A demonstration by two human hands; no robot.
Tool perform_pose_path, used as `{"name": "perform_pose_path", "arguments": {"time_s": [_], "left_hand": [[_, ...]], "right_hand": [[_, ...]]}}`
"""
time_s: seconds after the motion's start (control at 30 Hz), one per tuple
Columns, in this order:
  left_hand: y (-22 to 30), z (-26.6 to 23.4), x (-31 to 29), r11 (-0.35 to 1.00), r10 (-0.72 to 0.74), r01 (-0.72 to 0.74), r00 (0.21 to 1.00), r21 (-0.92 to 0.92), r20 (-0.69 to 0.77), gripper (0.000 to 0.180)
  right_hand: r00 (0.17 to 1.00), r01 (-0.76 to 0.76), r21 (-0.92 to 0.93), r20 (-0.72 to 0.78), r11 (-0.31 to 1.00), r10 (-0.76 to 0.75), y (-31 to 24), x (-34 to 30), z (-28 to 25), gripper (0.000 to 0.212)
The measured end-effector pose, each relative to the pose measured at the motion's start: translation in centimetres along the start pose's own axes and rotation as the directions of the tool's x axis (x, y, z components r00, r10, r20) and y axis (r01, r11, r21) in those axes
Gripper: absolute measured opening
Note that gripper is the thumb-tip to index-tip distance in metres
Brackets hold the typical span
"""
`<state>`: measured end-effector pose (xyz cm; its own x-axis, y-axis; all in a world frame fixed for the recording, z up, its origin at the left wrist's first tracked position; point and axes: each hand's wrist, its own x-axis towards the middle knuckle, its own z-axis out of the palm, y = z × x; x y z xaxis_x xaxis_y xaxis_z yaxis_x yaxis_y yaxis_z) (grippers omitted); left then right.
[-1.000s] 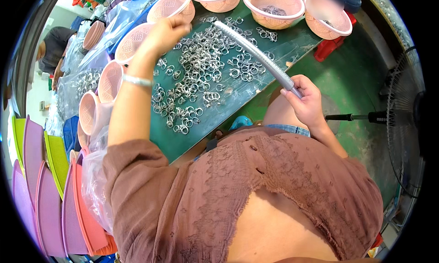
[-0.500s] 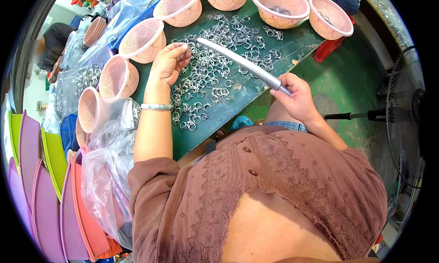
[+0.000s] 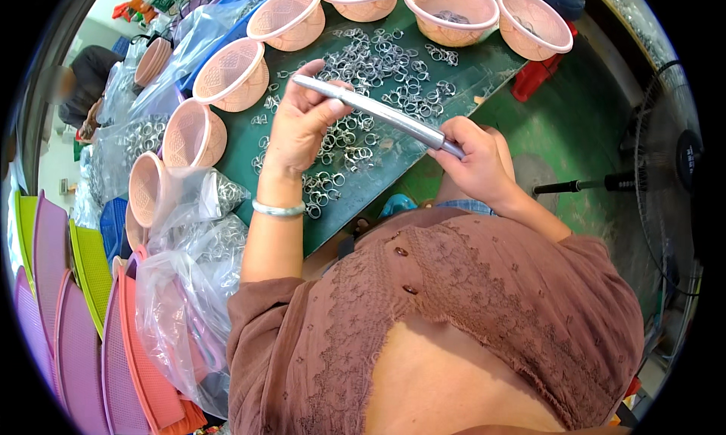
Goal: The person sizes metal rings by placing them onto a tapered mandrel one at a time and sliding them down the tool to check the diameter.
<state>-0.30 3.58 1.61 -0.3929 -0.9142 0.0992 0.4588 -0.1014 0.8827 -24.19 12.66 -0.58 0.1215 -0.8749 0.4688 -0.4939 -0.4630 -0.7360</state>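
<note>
My right hand [image 3: 473, 149] grips the dark handle end of a silver tapered ring mandrel [image 3: 397, 119], which slants up to the left over the table. Near its narrow end is my left hand [image 3: 306, 125], with a pale bangle at the wrist. Its thumb and fingers are bent together at the rod, partly behind it. Whatever small piece they pinch is too hidden to make out. Below and beyond the mandrel, many loose silver rings [image 3: 370, 60] lie in a spread heap on the green table [image 3: 242, 128].
Pink plastic baskets line the table's far and left edges; one basket [image 3: 454, 15] holds some rings. Clear plastic bags [image 3: 178, 284] and a stack of coloured baskets [image 3: 79, 344] are at the left. A black fan [image 3: 673, 163] stands at the right. Another person sits at the far left.
My left hand has moved from the ring heap's left side to the mandrel's narrow end. The mandrel has shifted slightly left and down in my right hand.
</note>
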Motion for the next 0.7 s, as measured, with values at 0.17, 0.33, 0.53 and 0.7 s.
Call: {"name": "perform_pose_path", "arguments": {"time_s": [0.17, 0.33, 0.53, 0.7], "left_hand": [[-1.4, 1.5, -0.7, 0.997, 0.049, -0.056, 0.990, 0.055, 0.130, 0.074], [-0.9, 1.5, -1.3, 0.986, 0.029, -0.049, 0.991, 0.161, 0.127, 0.077], [-0.5, 1.7, -1.5, 0.975, 0.025, -0.051, 0.992, 0.217, 0.121, 0.081], [-0.8, 1.9, -1.8, 0.977, 0.060, -0.080, 0.993, 0.198, 0.101, 0.075]], "right_hand": [[0.984, 0.153, -0.102, -0.075, 0.983, -0.161, 0.1, 0.4, 0.8, 0.021], [0.967, 0.226, -0.185, -0.080, 0.956, -0.244, 0.1, 0.3, 0.6, 0.023], [0.966, 0.225, -0.203, -0.082, 0.953, -0.246, 0.1, 0.2, 0.5, 0.023], [0.974, 0.202, -0.162, -0.074, 0.966, -0.216, 0.0, 0.2, 0.7, 0.023]]}}
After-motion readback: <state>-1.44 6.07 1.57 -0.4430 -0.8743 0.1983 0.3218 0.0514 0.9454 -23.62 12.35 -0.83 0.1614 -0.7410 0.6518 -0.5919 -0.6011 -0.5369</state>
